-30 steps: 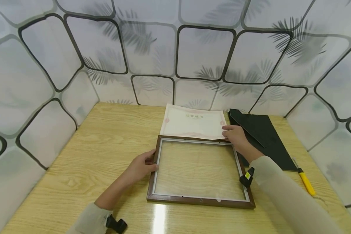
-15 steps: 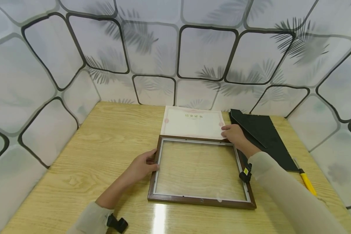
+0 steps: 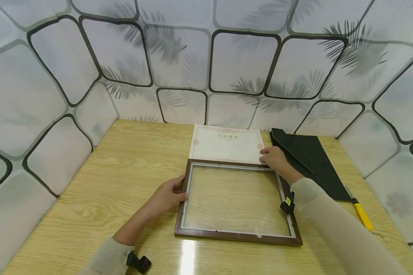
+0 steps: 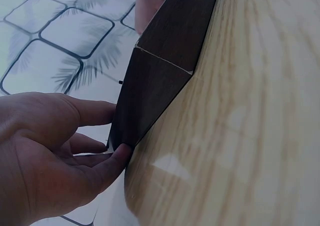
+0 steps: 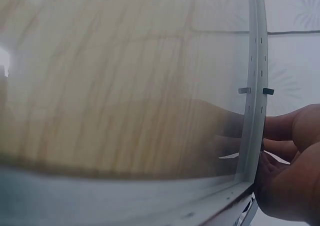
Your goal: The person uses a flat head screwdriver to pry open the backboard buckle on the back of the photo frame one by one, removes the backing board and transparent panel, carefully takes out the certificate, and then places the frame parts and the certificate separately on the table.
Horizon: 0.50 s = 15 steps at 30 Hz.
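A brown picture frame [image 3: 239,237] with a pale inner lip and a glass pane lies in front of the person. The left hand [image 3: 166,195] grips its left side, thumb and fingers on the dark outer edge; the left wrist view shows this hand [image 4: 55,151] close up. Behind the frame is a certificate [image 3: 227,147] with a pink border and gold lettering, its near edge along the frame's far rail. The right hand [image 3: 275,158] pinches the certificate's near right corner, beside the frame's far right corner. In the right wrist view its fingers [image 5: 285,128] are partly behind the rail.
Black backing boards [image 3: 313,160] lie overlapping at the right, partly beneath the right arm. A screwdriver [image 3: 363,215] with a yellow handle rests near the right edge of the wooden table [image 3: 134,152]. Patterned walls [image 3: 179,57] enclose the table at the back and sides.
The certificate's far edge has come down slightly and the sheet now looks flatter. The right hand has shifted a little left with it. The left hand keeps its hold on the frame.
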Motion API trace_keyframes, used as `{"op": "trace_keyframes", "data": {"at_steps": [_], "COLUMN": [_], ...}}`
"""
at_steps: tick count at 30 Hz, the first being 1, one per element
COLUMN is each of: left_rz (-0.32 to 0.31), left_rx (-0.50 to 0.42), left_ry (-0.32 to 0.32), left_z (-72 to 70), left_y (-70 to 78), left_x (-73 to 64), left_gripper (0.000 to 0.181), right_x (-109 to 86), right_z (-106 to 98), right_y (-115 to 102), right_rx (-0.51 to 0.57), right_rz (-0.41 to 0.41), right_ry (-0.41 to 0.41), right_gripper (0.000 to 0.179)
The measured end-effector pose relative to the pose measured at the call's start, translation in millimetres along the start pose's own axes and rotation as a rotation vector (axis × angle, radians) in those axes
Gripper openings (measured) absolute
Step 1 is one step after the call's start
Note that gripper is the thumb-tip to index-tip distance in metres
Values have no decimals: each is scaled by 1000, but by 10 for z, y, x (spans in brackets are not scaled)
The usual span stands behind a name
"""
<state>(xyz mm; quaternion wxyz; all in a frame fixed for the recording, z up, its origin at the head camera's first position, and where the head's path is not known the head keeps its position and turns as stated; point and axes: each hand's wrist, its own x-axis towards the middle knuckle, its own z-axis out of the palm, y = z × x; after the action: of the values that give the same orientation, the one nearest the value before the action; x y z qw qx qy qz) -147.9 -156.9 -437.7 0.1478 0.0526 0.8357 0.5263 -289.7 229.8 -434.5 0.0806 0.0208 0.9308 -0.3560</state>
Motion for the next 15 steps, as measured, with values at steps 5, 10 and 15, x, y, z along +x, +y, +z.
{"op": "trace_keyframes", "data": {"at_steps": [5,10,15], "left_rz": [0,-8,-13], "left_rx": [5,12,20], "left_ry": [-1,6,13], "left_z": [0,3,3], "left_y": [-3,8,23], "left_x": [0,0,-7], "left_gripper": [70,70,70], "right_x": [5,-3,-24], "right_z": [1,-5,-19], "right_y": [16,16,4], "right_rx": [-91,-180,-228], "right_rz": [-21,-65,-77], "right_ry": [8,17,45], "right_gripper": [42,44,46]}}
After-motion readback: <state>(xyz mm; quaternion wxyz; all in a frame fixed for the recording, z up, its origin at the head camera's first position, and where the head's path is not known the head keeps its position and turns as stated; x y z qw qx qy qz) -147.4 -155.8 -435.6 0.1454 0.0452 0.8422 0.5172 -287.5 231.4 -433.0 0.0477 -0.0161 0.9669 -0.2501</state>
